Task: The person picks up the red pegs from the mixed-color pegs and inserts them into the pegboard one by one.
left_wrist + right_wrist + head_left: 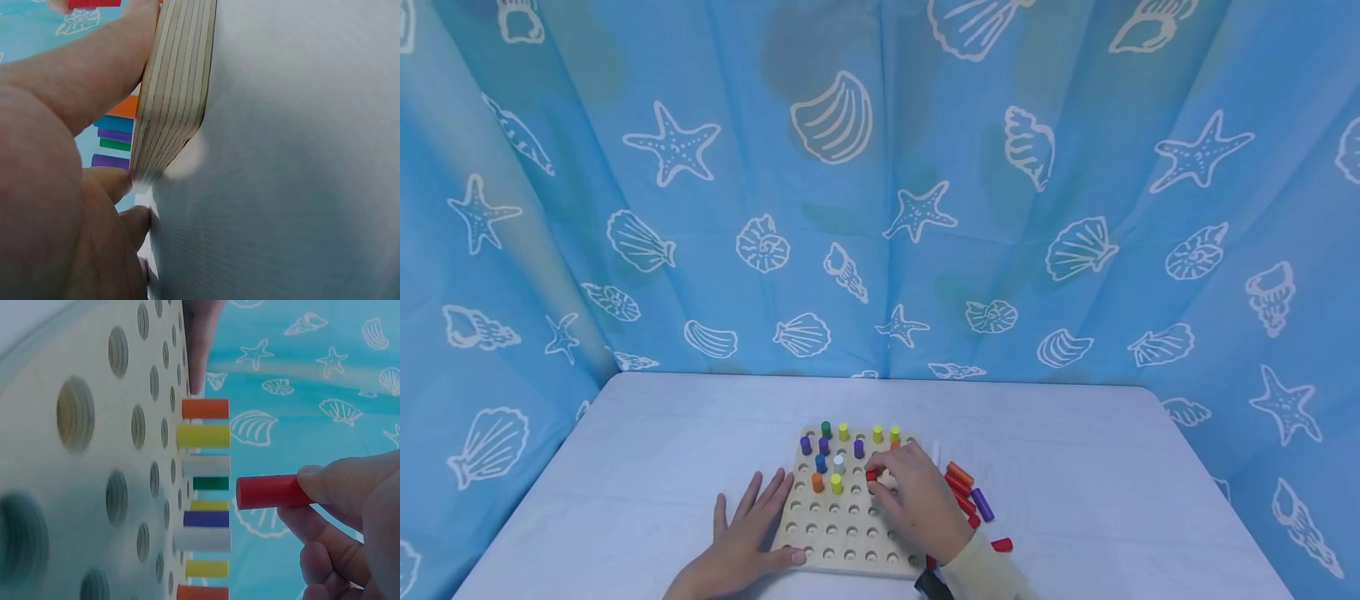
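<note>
A pale wooden pegboard (838,564) with rows of round holes lies on the white table. Over its right half, my right hand (921,504) pinches a red peg (270,492) between thumb and fingertips. In the right wrist view, that peg is apart from the board's face. Resting at the board's left edge is my left hand (741,537), its fingers spread and its thumb on the near left corner. Pegs stand in the farther holes, among them a green peg (826,429), a blue peg (821,463), an orange peg (817,482) and a yellow peg (837,483).
Loose pegs lie right of the board, including a purple peg (982,505), an orange peg (960,473), several red ones and a white peg (936,452). One red peg (1002,545) lies apart, nearer the front. A blue shell-patterned curtain (880,208) hangs behind the table.
</note>
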A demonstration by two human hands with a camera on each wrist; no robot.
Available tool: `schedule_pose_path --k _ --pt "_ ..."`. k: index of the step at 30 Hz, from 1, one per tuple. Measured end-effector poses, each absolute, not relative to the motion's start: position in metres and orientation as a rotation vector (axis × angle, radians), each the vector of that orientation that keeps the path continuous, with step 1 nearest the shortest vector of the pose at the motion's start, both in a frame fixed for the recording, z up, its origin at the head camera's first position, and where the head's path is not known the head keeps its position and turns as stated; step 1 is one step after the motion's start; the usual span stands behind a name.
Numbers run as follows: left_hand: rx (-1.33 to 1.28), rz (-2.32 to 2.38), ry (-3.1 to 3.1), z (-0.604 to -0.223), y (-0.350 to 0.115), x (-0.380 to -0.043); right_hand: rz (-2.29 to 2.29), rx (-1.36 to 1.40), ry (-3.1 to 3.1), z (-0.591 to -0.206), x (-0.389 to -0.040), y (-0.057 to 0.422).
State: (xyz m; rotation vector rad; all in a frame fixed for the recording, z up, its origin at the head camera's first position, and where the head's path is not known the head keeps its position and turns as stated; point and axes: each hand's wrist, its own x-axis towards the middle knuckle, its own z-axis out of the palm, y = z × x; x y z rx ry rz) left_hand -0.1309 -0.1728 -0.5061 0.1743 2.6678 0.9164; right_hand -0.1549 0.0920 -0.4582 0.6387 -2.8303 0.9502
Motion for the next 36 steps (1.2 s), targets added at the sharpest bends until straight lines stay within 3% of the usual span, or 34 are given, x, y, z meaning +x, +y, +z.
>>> schedule_pose_path --k 36 --pt "0.217 0.952 2.664 -0.507 -0.176 -0.129 0.878 0.783 -2.854 -0.463 -0.146 0.044"
